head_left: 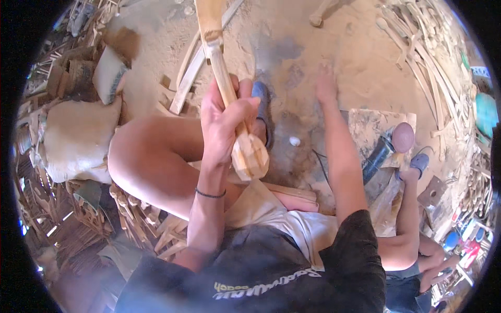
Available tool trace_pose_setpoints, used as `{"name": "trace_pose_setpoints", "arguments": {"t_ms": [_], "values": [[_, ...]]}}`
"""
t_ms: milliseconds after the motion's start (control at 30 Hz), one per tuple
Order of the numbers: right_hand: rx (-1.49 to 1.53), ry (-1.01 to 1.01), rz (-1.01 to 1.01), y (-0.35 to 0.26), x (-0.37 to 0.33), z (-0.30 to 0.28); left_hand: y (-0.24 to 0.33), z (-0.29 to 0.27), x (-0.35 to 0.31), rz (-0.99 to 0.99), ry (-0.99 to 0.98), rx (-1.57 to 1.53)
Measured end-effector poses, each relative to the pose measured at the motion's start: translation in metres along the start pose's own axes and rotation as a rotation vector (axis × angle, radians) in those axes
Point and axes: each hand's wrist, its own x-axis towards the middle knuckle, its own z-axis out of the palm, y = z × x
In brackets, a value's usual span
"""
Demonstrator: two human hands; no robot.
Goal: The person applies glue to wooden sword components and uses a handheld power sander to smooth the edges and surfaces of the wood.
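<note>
Head view: we had the carved wooden piece (223,81) raised before us, its faceted knob toward our body and its broad end cut off by the upper edge. Our left hand (229,112) was closed around the narrow shaft, thumb across; our right hand (327,83) reached over the sandy floor (292,21), too blurred to tell how open it was or whether it held anything. We judged a firm grip with the facets in plain sight best. Pale lettering (271,284) crossed our dark shirt (250,245); we read none on the wood.
</note>
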Motion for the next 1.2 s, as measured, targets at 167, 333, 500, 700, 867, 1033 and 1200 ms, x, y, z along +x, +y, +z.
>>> {"name": "trace_pose_setpoints", "arguments": {"t_ms": [167,333,500,700,867,1033,1200], "values": [[-0.075,-0.331,-0.026,0.026,-0.031,0.025,-0.007,-0.006,0.008,-0.01,-0.008,0.055],[0.737,-0.289,0.693,-0.018,-0.07,-0.037,-0.026,0.007,0.013,0.012,0.019,0.14],[1.266,0.011,0.833,-0.129,-0.048,-0.256,-0.057,0.007,0.024,0.113,0.014,0.221],[0.684,0.041,0.117,-0.22,-0.079,-0.36,-0.075,0.037,0.021,0.175,0.053,0.215],[0.586,0.081,0.145,-0.222,-0.105,-0.386,-0.083,0.033,0.013,0.254,0.051,0.272],[0.482,-0.108,-0.066,-0.241,-0.112,-0.369,-0.08,0.03,0.001,0.171,-0.01,0.078],[0.279,-0.133,-0.205,-0.242,-0.16,-0.363,-0.079,0.025,0.0,0.235,0.008,0.107]]}}
